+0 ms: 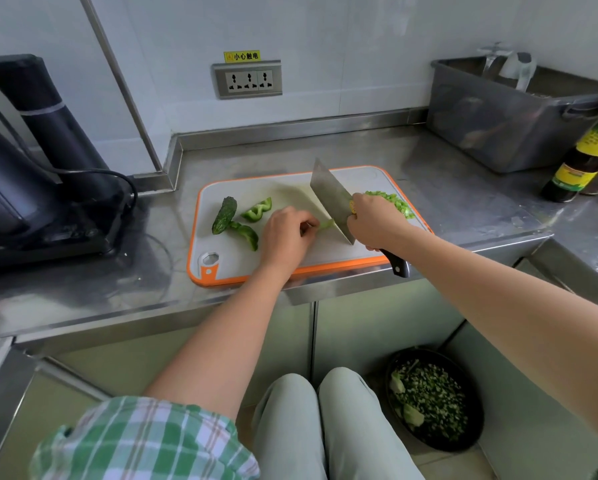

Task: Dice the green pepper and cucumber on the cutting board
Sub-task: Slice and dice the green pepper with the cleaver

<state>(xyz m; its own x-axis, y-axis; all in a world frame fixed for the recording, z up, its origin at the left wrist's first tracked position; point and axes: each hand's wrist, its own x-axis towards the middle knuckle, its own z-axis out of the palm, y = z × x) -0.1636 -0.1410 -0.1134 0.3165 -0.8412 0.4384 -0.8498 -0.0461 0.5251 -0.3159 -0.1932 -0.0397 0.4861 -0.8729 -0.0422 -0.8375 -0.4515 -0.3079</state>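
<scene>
A white cutting board (290,188) with an orange rim lies on the steel counter. My left hand (285,237) pinches a thin green pepper strip (327,224) against the board. My right hand (373,221) grips the handle of a cleaver (330,197), whose blade stands just right of the strip with its edge down at the board. A dark green cucumber piece (224,214) lies at the board's left, with two pepper pieces (257,210) (247,234) beside it. A pile of diced green bits (392,200) sits behind my right hand.
A black appliance (31,174) with a cable stands on the left. A grey plastic bin (505,112) and a dark sauce bottle (583,157) stand at the back right. On the floor below, a black bowl (432,398) holds chopped greens. A wall socket (247,79) is behind the board.
</scene>
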